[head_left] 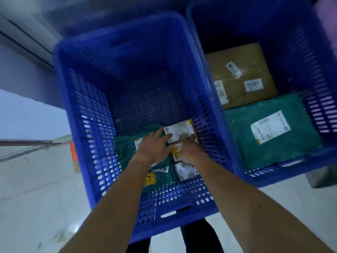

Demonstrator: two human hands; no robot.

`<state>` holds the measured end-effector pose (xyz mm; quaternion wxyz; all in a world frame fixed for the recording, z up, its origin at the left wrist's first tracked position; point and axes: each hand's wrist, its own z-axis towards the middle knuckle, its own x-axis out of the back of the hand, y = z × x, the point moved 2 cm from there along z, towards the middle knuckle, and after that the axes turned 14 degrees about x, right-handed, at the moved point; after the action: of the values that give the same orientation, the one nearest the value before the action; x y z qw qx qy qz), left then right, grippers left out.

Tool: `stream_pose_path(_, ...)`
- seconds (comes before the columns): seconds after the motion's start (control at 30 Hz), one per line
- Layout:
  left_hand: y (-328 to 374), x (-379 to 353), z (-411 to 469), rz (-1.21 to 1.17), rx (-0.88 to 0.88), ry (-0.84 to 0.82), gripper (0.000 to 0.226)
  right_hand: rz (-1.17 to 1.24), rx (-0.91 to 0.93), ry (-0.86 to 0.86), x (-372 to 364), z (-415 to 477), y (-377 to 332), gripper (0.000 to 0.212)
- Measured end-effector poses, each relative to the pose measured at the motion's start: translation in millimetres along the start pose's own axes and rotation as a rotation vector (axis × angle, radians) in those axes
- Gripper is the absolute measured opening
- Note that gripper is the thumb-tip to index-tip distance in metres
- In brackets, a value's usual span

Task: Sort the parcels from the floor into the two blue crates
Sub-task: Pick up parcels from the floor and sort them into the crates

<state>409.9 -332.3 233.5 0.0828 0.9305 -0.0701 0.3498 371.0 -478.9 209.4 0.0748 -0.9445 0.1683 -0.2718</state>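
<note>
Reaching: I see both hands down in the left crate (73, 88), towards its near right corner.
Left hand (155, 147): fingers straight and spread, lying flat on the far box (179, 130); it pinches nothing that I can see.
Right hand (189, 150): at the near right edge of that same box; the blur keeps me from telling whether its fingers clasp the box or only touch it.
Far box: white label up, on the crate bottom, close to the right wall.
Mid box (176, 152): just near of the far box, yellow and red sticker on top, partly under the right hand.
Near box (184, 170): nearest of the row, white label up, by the near wall.
Left bag (125, 145): green, lying left of the boxes, partly under the left wrist.
Right crate (319, 79): just beside the left crate; it holds a brown carton (242, 70) at the far end and a green right bag (273, 152) at the near end, both labelled.
Floor (36, 179): pale tiles around both crates.
</note>
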Motion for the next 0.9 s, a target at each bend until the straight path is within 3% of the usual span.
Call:
stream_pose_path(0.13, 15, 33, -66, -0.303, 0.048, 0.057, 0.055, 0.157, 0.051, 0.017, 23, -61, -19, 0.071)
stream_pose_path(0.23, 22, 60, -113, -0.359, 0.072, 0.045, 0.053, 0.234, 0.087, 0.019, 46, -113, -36, 0.06)
stream_pose_path(0.43, 20, 87, -196, -0.428, 0.099, 0.056, 0.057, 0.217, 0.189, 0.068, 73, -198, -55, 0.058)
stream_pose_path(0.53, 20, 90, -227, -0.463, 0.112, 0.093, 0.055, 0.169, 0.263, 0.138, 61, -215, -61, 0.033)
stream_pose_path(0.6, 11, 91, -242, -0.497, 0.145, 0.116, 0.054, 0.127, 0.269, 0.068, 49, -226, -66, 0.022)
stream_pose_path(0.9, -66, 81, -290, -0.511, 0.234, 0.171, 0.052, 0.075, 0.323, 0.045, 17, -260, -119, 0.034)
